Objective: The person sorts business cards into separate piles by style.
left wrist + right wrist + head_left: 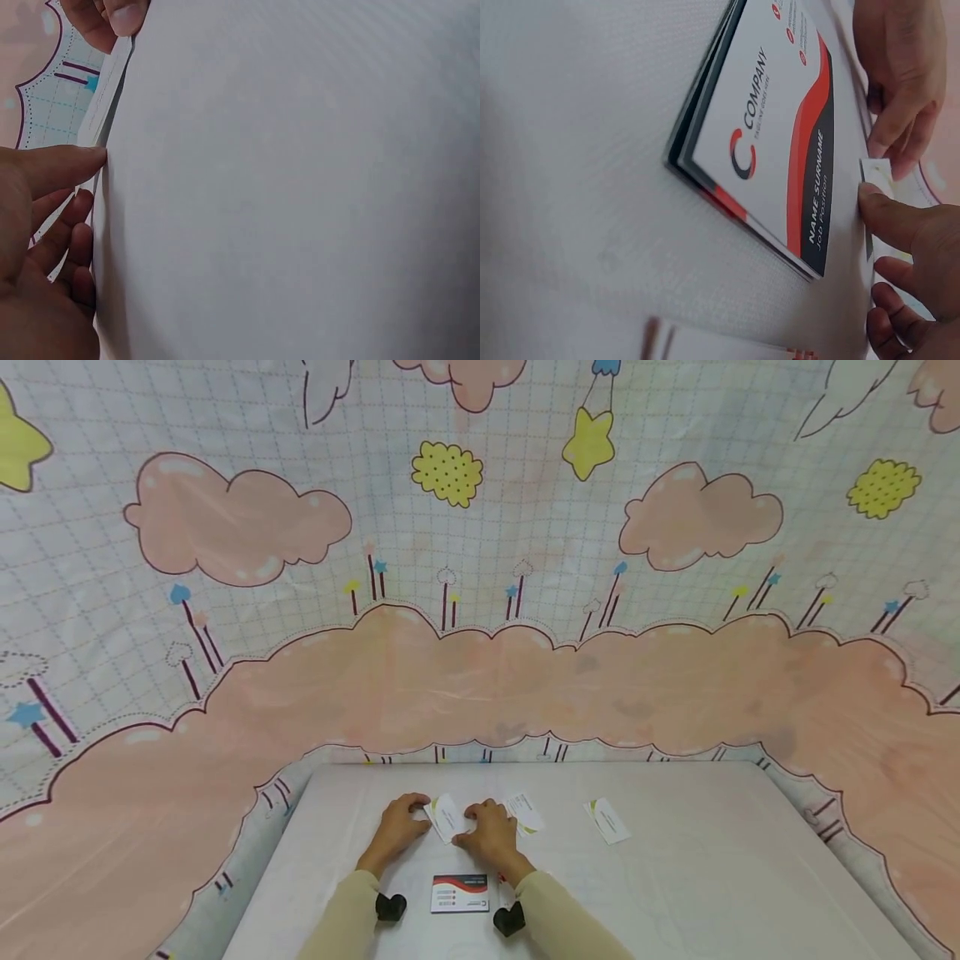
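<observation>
A small white card [446, 817] with a green corner is lifted a little off the white table [675, 893], held between both hands. My left hand [420, 814] pinches its left edge; in the left wrist view the thumb and fingers of this hand [90, 180] close on the thin card edge [105, 97]. My right hand [474, 822] pinches the right edge, its thumb on the card [875, 171] in the right wrist view. A stack of red, black and white business cards [460, 893] [772, 142] lies just in front of my wrists.
Two more white cards [525, 814] [607, 820] lie flat to the right of the hands. A blurred card edge [727, 346] shows near the stack. A cartoon cloud-pattern cloth [480, 610] hangs behind and around the table.
</observation>
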{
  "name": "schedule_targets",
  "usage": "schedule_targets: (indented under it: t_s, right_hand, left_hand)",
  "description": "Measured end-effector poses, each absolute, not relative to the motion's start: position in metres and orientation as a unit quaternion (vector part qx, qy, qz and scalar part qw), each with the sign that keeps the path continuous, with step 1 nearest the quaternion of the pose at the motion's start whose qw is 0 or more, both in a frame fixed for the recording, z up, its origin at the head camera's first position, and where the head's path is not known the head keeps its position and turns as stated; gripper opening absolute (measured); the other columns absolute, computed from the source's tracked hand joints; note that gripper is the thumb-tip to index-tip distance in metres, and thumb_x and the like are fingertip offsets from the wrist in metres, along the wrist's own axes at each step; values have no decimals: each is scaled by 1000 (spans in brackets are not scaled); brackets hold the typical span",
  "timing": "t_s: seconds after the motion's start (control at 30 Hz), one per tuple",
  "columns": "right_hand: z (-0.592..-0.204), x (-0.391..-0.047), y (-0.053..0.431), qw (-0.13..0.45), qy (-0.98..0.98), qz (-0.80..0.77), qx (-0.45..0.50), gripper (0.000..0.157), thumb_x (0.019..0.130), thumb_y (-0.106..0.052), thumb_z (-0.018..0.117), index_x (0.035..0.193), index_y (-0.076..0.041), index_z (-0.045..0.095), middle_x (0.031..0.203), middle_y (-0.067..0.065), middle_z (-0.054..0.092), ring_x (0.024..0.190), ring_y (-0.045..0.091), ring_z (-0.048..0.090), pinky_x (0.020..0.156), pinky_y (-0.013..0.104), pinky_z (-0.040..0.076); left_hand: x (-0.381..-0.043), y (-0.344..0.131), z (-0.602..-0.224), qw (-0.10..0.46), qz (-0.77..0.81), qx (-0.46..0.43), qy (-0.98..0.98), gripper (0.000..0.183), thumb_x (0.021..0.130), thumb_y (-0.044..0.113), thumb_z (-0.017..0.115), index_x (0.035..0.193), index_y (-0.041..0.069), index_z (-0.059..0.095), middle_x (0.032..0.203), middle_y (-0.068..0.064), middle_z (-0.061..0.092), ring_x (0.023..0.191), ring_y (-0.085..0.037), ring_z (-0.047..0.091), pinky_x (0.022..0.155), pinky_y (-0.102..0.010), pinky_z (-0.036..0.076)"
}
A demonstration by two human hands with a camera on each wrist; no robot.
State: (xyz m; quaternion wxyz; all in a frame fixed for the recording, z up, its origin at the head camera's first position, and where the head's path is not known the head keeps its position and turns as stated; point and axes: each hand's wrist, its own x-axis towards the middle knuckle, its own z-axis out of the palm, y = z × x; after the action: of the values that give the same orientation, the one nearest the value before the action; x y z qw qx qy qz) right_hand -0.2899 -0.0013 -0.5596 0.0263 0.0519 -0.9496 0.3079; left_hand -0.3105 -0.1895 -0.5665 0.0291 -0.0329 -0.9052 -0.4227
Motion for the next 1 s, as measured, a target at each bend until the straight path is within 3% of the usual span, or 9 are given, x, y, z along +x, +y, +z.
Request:
schedule_targets:
  t_s: [0.3, 0.57, 0.8, 1.0]
  right_hand:
    - [-563, -290, 1, 35, -949, 308, 51, 40, 73, -35, 85, 104, -13, 73, 101, 5, 62, 92, 22, 51, 78, 43, 37]
    - [-566, -293, 10, 32, -931, 359, 62, 37, 78, -31, 82, 107, -11, 71, 97, 1, 64, 90, 19, 54, 84, 46, 40]
    - [-560, -294, 29, 16, -876, 468, 114, 36, 82, -18, 79, 114, -6, 67, 88, -1, 65, 77, 8, 53, 69, 21, 45]
    - [-550, -295, 43, 11, -858, 493, 144, 35, 84, -16, 77, 115, -5, 67, 86, -1, 64, 79, 7, 55, 69, 19, 46]
  left_hand:
    - [-311, -193, -567, 11, -433, -26, -901, 39, 76, 5, 78, 113, 4, 65, 105, -9, 66, 96, -23, 56, 88, -41, 46]
    - [-311, -195, -565, 10, -444, -21, -896, 39, 77, 5, 79, 113, 5, 65, 102, -8, 66, 93, -19, 56, 84, -34, 45]
    - [-308, -192, -562, 22, -470, -35, -882, 40, 76, 7, 82, 112, 4, 66, 100, -6, 68, 92, -16, 58, 83, -32, 47]
    - [-303, -188, -558, 43, -501, -46, -863, 32, 75, 2, 80, 104, 2, 67, 92, -6, 68, 84, -12, 59, 74, -21, 49]
